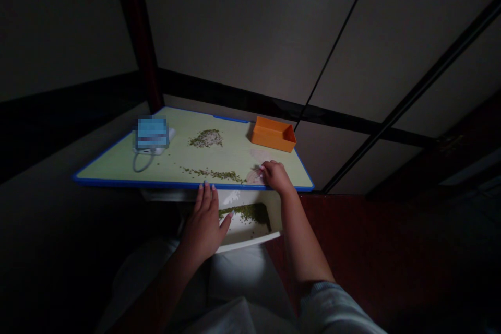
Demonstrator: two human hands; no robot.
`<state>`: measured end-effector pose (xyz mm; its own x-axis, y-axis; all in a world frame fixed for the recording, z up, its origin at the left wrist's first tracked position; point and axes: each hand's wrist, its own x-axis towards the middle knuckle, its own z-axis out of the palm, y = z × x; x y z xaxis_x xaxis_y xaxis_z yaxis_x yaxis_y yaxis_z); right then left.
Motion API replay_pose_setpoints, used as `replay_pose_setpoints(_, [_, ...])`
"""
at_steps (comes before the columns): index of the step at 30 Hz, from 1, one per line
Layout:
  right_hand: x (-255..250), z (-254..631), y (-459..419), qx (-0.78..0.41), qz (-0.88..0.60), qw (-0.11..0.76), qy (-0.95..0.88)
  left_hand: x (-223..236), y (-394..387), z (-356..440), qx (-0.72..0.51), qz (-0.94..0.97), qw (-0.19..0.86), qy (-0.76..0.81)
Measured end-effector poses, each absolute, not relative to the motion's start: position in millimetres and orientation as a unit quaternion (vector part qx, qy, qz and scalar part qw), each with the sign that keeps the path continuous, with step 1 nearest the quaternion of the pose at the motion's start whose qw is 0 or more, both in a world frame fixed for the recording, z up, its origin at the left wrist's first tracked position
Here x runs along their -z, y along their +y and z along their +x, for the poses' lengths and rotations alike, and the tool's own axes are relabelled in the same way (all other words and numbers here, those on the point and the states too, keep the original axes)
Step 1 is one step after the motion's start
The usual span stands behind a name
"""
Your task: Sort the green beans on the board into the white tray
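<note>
A pale green board (113,167) edged in bright blue carries an orange tray (273,135) and scattered dark green beans (213,174).

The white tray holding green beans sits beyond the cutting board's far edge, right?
Not quite: the white tray does hold green beans, but it sits just below the cutting board's near edge, beside the person's left hand, not beyond the far edge. The head view shows this.
</note>
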<state>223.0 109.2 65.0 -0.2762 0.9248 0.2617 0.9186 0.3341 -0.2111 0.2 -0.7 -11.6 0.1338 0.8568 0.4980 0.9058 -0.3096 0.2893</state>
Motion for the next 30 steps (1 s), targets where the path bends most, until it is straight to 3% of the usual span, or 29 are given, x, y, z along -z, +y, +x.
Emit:
replay_pose_setpoints(14, [-75, 216, 103, 0.051, -0.584, 0.095, -0.804, 9, -1, 0, 0.285, -0.755, 0.037, -0.589])
replay_pose_setpoints(30, [-73, 224, 108, 0.082, -0.652, 0.106, -0.747, 12, -1, 1, 0.309, -0.745, 0.026, -0.591])
